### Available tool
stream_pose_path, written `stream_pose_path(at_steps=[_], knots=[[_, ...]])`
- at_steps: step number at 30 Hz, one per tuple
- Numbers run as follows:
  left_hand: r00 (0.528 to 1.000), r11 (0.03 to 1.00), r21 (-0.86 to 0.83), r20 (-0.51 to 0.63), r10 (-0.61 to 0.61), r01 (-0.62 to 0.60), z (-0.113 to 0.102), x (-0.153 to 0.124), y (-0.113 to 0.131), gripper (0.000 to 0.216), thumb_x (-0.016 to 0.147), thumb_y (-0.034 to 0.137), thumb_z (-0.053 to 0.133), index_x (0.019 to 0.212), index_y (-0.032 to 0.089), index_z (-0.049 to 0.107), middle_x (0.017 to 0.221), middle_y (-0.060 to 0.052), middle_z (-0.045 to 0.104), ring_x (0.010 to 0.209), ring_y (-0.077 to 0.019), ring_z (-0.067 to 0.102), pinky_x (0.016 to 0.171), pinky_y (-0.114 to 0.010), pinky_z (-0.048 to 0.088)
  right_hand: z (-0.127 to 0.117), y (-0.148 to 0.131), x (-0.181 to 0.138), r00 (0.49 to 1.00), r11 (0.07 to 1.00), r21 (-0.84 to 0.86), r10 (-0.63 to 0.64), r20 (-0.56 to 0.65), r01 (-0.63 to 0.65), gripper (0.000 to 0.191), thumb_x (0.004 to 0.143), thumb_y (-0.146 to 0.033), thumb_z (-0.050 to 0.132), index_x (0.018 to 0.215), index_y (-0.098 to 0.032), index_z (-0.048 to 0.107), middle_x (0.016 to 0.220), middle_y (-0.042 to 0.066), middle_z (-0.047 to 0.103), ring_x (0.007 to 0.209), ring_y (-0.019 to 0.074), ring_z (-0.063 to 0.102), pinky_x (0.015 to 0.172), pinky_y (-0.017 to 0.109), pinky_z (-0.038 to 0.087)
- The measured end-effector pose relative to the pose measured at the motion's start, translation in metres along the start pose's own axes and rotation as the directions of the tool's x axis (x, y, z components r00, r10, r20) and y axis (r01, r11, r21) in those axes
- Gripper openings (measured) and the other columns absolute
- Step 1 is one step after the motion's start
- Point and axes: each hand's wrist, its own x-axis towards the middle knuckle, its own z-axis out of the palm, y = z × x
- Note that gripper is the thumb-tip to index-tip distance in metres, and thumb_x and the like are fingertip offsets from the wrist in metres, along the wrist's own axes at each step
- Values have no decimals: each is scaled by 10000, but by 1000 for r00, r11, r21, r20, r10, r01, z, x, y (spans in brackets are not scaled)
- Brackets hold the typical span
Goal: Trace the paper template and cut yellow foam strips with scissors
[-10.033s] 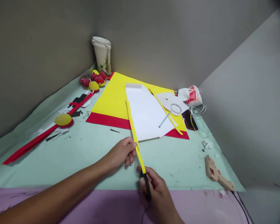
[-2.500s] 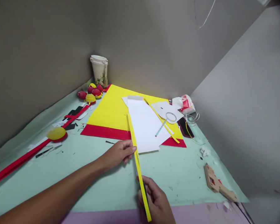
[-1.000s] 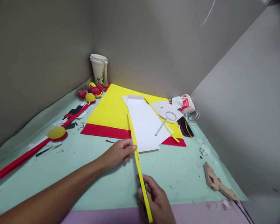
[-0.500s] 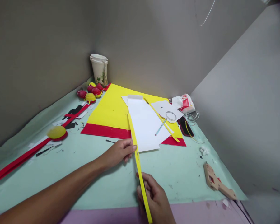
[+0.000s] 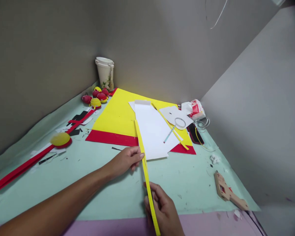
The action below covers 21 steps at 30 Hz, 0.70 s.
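A long narrow yellow strip (image 5: 140, 141) runs from the white sheet (image 5: 153, 131) down toward me. My left hand (image 5: 124, 161) pinches the strip at its left edge, just in front of the white sheet. Near the table's front edge my right hand (image 5: 166, 213) is closed beneath the strip's lower end, gripping scissors that the strip and fingers almost wholly hide. The white sheet lies on a large yellow sheet (image 5: 118, 114), which lies on a red sheet (image 5: 105, 137).
A paper cup (image 5: 105, 73) and red-and-yellow balls (image 5: 95, 96) sit in the back corner. A long red strip (image 5: 19, 168) with a yellow disc (image 5: 60, 140) lies left. A glue gun (image 5: 227, 191), phone (image 5: 195, 133), tape ring (image 5: 180, 122) and packet (image 5: 195, 109) lie right.
Over ten seconds the right hand has worked up the strip, whose cut end now hangs past it toward me. In the last second both hands have barely moved.
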Motion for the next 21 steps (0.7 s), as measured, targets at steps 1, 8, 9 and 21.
stream_pose_path(at_steps=[1,8,9,21], knots=[[1000,1000,2,-3,-1,1,0,0,0,327,840,471,556,702,191,461,572,55,476,486,-84,414,506,-237,323,0,0,0,1000,1000,4,2,2,-2,395,835,-454,616,1132,-194,638,644,-55,385,557,97,318,504,231,268],[1000,1000,14,-15,5,-4,-1,1,-2,327,824,472,564,688,192,466,563,54,479,481,-88,417,491,-237,324,5,-3,0,997,993,96,72,-4,-71,443,792,-464,664,1140,-195,610,637,-62,435,451,73,403,409,200,368],[1000,1000,19,-20,6,-5,-1,1,-2,327,822,469,567,683,191,466,562,53,482,480,-88,419,491,-238,326,6,-4,0,996,990,110,91,4,-91,452,785,-456,674,1146,-194,602,635,-65,446,429,73,428,402,206,392],[999,1000,2,-45,8,-8,0,2,-3,337,832,490,550,699,189,477,577,49,491,464,-79,412,441,-219,279,8,-16,3,991,979,149,136,1,-135,469,771,-397,682,1153,-160,546,675,-44,550,429,105,591,349,173,401]])
